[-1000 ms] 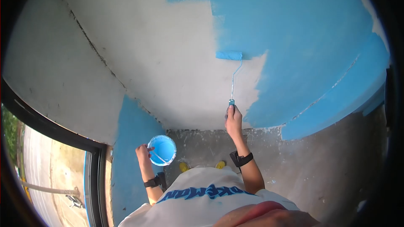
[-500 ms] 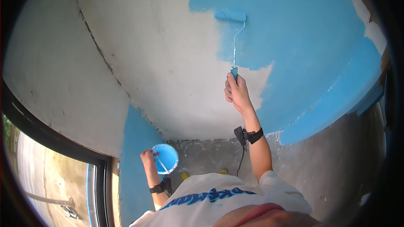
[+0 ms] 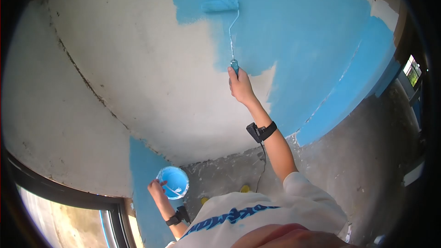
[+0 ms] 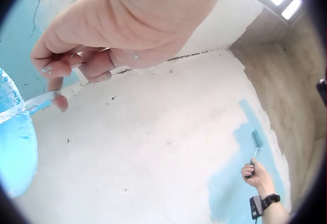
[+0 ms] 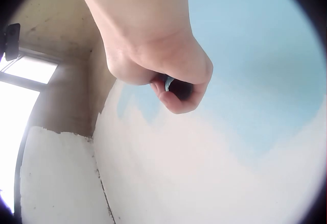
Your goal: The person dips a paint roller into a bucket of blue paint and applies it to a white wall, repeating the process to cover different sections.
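Observation:
My right hand [image 3: 240, 86] grips the handle of a paint roller [image 3: 220, 5], its fingers and thumb wrapped round the handle in the right wrist view. The blue roller sleeve lies over the painted part of the wall, high in the head view, at the end of a bent wire frame. Low on the left, my left hand [image 3: 157, 189] holds a small bucket [image 3: 187, 184] of light blue paint by its pale handle strip [image 4: 42, 100]. Its fingers curl at that strip in the left wrist view, with spots of paint on them.
Ahead stands a wall, white on the left [image 3: 138, 87] and blue on the right [image 3: 298, 46], with a ragged border between. A cracked corner line [image 3: 82, 80] runs down the left side. Below is a grey floor [image 3: 349, 156]; a dark-framed window [image 3: 121, 220] sits at lower left.
My right hand has moved the roller up the wall, from the lower border of the blue to higher up, now slightly left. The left hand still holds the bucket; the view has shifted.

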Demonstrator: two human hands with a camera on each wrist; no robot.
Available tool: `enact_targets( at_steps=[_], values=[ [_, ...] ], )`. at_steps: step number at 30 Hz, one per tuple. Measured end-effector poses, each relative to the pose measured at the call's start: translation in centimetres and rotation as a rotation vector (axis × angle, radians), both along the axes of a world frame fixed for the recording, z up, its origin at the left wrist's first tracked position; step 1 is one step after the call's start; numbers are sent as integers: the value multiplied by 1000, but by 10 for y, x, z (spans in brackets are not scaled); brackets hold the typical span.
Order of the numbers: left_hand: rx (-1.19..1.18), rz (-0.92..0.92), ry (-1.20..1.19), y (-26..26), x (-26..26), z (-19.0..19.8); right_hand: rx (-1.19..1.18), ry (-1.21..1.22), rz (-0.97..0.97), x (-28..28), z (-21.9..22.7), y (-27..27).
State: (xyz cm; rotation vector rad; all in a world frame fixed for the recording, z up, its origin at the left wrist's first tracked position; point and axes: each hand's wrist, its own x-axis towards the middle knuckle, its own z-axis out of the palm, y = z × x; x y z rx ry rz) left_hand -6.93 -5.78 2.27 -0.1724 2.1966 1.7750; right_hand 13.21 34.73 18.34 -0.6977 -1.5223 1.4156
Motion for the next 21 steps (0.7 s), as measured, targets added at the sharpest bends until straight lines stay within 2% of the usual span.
enact_targets(
  at_steps=[3,5,8,10,12,16,18,21],
  values=[
    [0,-5,3,3,3,-4,172,-143,-172,13,-96,-8],
    [2,-4,-2,3,-3,-6,14,-215,-136,21,-143,-36],
    [-6,-28,-4,6,-2,-2,-28,-226,-98,28,-212,-64],
    [-11,-38,28,10,7,5,-44,-230,-109,39,-207,-73],
    [-23,-64,40,12,4,2,-330,-202,32,49,-193,-88],
    [-31,-102,37,12,6,4,-434,-100,99,74,-160,-103],
    [-21,-68,35,15,12,11,-562,8,147,94,-149,-106],
    [-6,-45,33,13,10,18,-498,65,110,124,-129,-89]
  ],
)
